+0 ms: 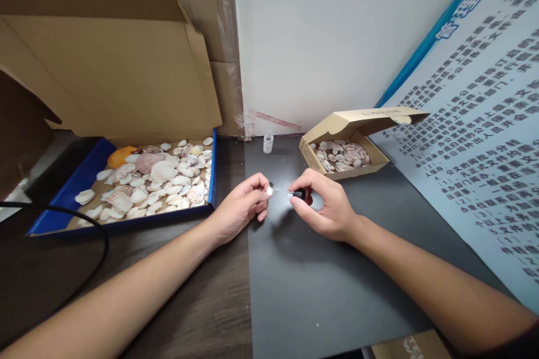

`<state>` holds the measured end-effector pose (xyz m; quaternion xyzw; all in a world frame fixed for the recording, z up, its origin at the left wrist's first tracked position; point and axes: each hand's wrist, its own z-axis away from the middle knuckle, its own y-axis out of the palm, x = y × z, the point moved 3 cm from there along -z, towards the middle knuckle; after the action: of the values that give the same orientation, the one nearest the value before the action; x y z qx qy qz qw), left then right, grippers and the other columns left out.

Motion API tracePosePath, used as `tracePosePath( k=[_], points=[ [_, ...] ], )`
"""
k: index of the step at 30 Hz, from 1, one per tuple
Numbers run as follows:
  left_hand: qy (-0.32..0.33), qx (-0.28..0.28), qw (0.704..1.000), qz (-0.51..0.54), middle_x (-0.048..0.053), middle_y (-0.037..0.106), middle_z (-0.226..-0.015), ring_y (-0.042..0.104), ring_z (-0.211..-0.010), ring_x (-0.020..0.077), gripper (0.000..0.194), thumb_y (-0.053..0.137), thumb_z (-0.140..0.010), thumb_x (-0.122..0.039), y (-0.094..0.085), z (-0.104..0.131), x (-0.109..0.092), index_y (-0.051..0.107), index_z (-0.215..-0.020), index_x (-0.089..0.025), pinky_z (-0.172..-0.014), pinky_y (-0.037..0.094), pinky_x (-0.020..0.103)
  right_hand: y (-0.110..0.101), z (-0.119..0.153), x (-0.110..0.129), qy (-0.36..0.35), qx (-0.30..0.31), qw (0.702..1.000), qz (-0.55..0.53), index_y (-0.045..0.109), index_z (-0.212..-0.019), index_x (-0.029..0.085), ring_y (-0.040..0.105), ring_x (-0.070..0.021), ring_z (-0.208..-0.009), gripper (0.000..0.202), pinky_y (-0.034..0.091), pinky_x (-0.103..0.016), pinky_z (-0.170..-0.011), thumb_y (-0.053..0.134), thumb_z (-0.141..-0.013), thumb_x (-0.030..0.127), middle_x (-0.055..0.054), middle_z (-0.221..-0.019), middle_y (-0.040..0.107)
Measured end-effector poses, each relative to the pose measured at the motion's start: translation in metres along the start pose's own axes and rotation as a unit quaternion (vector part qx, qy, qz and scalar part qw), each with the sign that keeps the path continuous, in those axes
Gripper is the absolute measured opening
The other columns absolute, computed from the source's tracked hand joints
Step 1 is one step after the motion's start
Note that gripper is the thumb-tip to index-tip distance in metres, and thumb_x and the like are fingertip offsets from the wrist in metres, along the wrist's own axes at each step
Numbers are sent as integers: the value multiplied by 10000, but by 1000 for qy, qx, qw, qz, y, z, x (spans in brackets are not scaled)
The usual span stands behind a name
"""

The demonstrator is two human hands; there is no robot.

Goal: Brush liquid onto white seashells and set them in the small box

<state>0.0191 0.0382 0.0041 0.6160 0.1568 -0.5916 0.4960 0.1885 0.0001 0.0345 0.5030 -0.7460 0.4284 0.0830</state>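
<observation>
My left hand (246, 202) is closed in a pinch on a small white shell (270, 191), which shows a dark spot at its upper edge. My right hand (322, 205) grips a black cap (299, 194), from which a thin clear stem points left toward the shell. Whether the stem's tip touches the shell I cannot tell. A small clear bottle (268, 143) with a printed label stands upright beyond my hands. Both hands are over the dark grey mat (303, 280).
At left, an open blue-edged box (214, 171) holds several shells, one of them orange. A smaller cardboard box (357, 171) with shells stands at right, its lid raised. A black cable (105, 244) curves over the left side. A printed poster (475, 140) leans at right.
</observation>
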Motion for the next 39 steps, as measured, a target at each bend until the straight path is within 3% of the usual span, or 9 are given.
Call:
tracePosePath(
  k=[15,25,33,39],
  points=[
    [-7,16,1000,-1,-50,390,-615,360,-539,75,125,611,-785,-178,0,1,-1,488,-762,-183,-523,357,207,-1,-2,0,14,-35,998,44,576,-956,209,477,-103,-572,112,440,-248,-542,616,-863,162,11,-767,555],
    [-7,14,1000,6,-59,385,-578,337,-520,73,93,570,-741,-126,0,2,-1,500,-768,-181,-524,353,207,-3,-1,2,1,12,1000,-8,570,-948,207,509,-120,-613,76,457,-257,-562,521,-912,162,-4,-774,584],
    [-22,17,1000,16,-46,399,-566,368,-513,84,72,578,-738,-156,0,1,-3,510,-745,-174,-508,373,219,-2,-2,0,18,-38,998,36,580,-972,215,479,-113,-578,115,451,-257,-539,606,-867,174,5,-771,552],
    [-23,11,999,29,-37,408,-584,381,-514,87,63,549,-712,-133,1,2,-4,501,-728,-171,-506,378,220,-2,0,0,7,-7,1000,-3,564,-1028,221,513,-127,-603,152,472,-261,-545,560,-879,190,-4,-780,571]
  ],
)
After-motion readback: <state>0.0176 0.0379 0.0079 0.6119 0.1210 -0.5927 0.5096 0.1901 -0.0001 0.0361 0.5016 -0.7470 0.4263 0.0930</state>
